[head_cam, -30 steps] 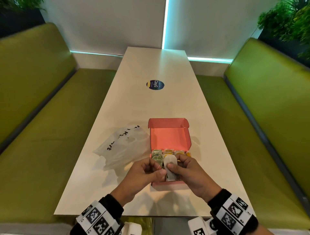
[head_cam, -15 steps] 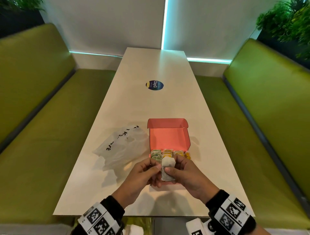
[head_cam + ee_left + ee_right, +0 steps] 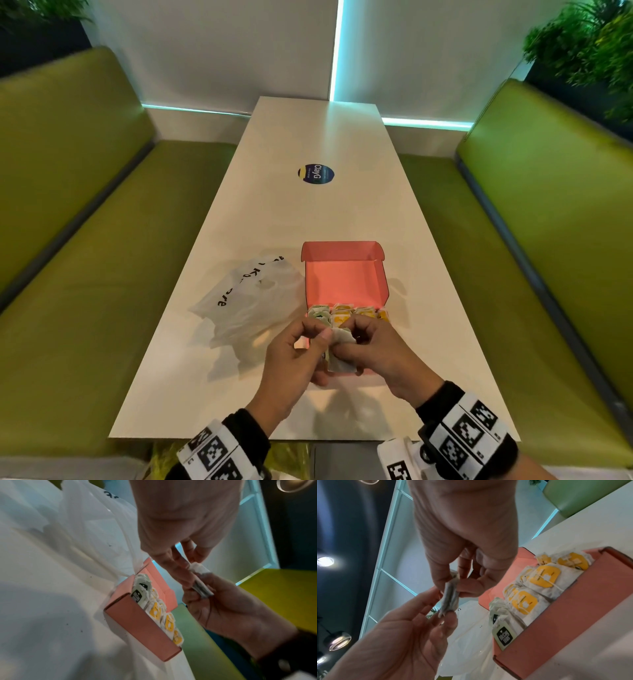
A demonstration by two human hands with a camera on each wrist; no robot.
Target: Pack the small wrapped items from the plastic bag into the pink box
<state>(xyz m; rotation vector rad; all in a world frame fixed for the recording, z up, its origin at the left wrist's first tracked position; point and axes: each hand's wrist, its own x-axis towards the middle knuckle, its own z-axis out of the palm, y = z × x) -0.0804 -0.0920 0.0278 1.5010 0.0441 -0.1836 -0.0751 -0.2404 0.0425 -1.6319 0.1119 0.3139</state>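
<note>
I count one plastic bag (image 3: pixel 250 301) lying on the bench (image 3: pixel 308 212) near its front edge, and one pink box (image 3: pixel 344 274) just right of it, lid open, holding two green-tagged and about six yellow-tagged packets. My left hand (image 3: pixel 294 363) and right hand (image 3: pixel 380 353) meet above the box's front wall, both pinching one white wrapped item (image 3: pixel 340 349) between thumbs and fingertips.

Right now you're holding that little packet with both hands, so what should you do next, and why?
Probably lower the white packet into the pink box, beside the yellow-labelled packets. Both the left hand and right hand pinch it just above the open box, where packets already stand in rows.
</note>
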